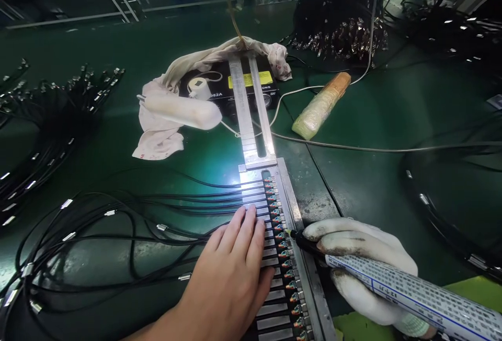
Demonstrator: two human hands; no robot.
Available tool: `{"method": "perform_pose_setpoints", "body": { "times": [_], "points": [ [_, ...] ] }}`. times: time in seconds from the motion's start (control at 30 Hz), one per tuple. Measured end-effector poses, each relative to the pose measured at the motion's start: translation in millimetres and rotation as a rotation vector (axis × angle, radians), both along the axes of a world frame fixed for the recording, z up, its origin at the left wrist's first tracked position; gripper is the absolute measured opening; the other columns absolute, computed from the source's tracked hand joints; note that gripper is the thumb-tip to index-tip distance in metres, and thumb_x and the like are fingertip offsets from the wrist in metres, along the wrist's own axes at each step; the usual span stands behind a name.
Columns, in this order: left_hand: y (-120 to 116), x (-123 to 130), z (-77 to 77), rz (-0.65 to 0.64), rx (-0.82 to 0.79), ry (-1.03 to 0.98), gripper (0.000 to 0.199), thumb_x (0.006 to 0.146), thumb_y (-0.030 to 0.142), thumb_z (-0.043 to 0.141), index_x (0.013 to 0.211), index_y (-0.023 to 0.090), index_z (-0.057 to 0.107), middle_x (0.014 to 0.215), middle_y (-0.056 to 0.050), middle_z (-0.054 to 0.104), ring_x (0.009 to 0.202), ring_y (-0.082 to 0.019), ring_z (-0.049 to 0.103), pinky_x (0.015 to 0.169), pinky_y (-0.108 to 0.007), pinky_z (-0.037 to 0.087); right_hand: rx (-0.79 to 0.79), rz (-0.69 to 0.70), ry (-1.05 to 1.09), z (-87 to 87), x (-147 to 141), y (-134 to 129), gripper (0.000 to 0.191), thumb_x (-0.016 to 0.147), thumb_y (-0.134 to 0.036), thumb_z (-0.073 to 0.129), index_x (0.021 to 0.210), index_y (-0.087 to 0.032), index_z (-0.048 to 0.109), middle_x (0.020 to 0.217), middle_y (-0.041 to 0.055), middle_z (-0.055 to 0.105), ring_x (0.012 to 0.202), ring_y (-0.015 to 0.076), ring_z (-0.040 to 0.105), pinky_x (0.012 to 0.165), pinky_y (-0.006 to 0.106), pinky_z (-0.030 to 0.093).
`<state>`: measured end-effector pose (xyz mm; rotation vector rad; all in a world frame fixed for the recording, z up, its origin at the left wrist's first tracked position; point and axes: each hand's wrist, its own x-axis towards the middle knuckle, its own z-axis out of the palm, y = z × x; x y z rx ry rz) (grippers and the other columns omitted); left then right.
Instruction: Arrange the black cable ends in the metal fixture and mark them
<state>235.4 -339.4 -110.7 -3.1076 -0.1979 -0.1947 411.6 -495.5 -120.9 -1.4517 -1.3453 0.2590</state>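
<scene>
A long metal fixture (280, 184) runs away from me, with several black cables (212, 206) laid side by side across it. Their ends show small connectors with coloured wires (288, 253) along the right side. My left hand (231, 262) is bare and lies flat over the cables, fingers stretched out and holding nothing. In a stained white glove, my right hand (364, 257) is wrapped round a white printed glue tube (415, 294). The tube's black nozzle tip (292, 233) is at one of the connectors, just right of my left fingertips; whether it touches cannot be made out.
Behind the fixture stand a black box (219, 103) with a yellow label, a draped cloth (159, 145) and a white rounded object (180, 111). A wrapped stick (322, 104) lies to the right. Cable bundles (50, 126) sit at left and a large cable heap (337, 11) at the back.
</scene>
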Motion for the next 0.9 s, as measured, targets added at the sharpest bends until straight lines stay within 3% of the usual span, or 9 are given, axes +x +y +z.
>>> {"method": "perform_pose_setpoints", "body": {
  "times": [0.9],
  "points": [
    [-1.2, 2.6, 2.2, -0.010, -0.012, 0.016, 0.047, 0.090, 0.037, 0.049, 0.124, 0.006, 0.060, 0.136, -0.016, 0.051, 0.124, -0.032, 0.050, 0.089, -0.042, 0.049, 0.039, -0.034, 0.014, 4.2, -0.6, 3.9, 0.020, 0.074, -0.008, 0.060, 0.092, -0.015, 0.064, 0.092, 0.0092, 0.070, 0.085, 0.0197, 0.069, 0.075, 0.029, 0.060]
  ]
}}
